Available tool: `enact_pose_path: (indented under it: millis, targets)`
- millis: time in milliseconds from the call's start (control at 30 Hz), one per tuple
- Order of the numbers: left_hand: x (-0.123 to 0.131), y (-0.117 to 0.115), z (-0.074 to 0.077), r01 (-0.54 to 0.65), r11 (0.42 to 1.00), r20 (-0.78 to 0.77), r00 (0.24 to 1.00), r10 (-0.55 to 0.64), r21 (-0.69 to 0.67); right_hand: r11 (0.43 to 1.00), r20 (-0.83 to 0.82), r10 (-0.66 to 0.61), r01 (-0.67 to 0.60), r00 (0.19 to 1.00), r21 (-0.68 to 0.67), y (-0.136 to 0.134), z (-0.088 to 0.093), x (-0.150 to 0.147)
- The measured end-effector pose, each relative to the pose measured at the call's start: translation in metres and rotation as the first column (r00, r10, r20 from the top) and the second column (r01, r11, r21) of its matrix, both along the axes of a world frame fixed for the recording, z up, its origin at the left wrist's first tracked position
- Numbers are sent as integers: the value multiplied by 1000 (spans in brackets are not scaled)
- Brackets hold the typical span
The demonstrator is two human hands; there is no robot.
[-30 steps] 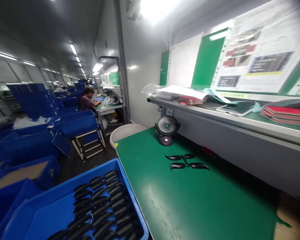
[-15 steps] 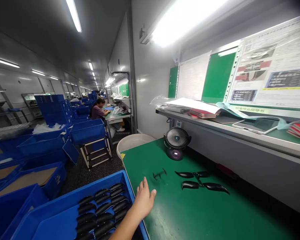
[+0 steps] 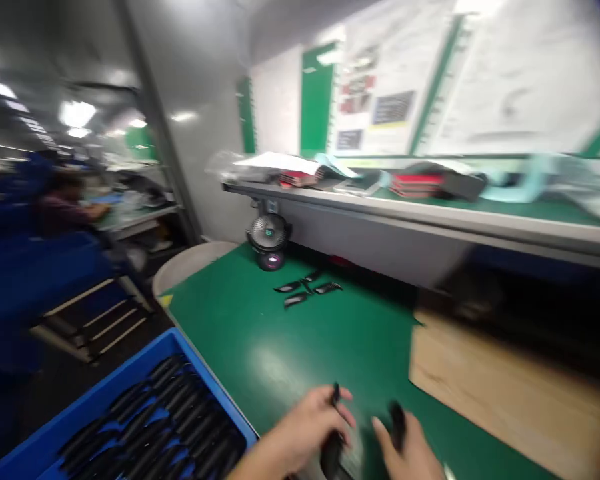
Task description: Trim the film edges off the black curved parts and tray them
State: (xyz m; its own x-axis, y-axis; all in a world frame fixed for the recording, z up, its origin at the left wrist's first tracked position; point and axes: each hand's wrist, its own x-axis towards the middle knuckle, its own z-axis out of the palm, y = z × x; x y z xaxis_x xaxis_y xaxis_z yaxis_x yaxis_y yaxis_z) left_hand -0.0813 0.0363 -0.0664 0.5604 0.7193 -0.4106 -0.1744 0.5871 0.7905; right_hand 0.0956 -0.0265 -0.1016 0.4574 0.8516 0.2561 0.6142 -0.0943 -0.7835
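Low in the head view, my left hand (image 3: 325, 421) is closed round a small black part (image 3: 336, 395) that pokes up between its fingers. A black curved blade (image 3: 332, 455) hangs just beneath those fingers; blur hides whether the two are joined. To the right, my right hand (image 3: 414, 453) pinches a dark, blurred, blade-like piece (image 3: 398, 424) between thumb and fingers. Farther back on the green tabletop (image 3: 230, 313) lies a black propeller assembly (image 3: 306, 288) with several curved blades, touched by neither hand.
At lower left, a blue bin (image 3: 173, 340) holds rows of black blades. A small fan (image 3: 269, 233) stands at the table's back. A shelf (image 3: 360, 203) with papers and red pads runs above. A cardboard piece (image 3: 500, 393) lies at right. A co-worker (image 3: 67, 203) sits far left.
The view has swung right. The small black bracket-like part is gone from its spot on the table. My left hand has gone from open to closed, and my right hand has come into view.
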Motion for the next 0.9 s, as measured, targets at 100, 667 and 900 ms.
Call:
enact_pose_path:
  millis: [100,667,900]
  targets:
    - [8,-9,35,-43,969,253,962,106,-245,996,307,-51,73,950,-60,-20,-8,20]
    - [88,-32,91,-396,865,224,853,471,-309,985,147,-89,109,985,-136,-139,46,30]
    - [87,-41,107,-407,890,265,852,451,-206,983,-41,177,-179,983,-42,-131,99,-7]
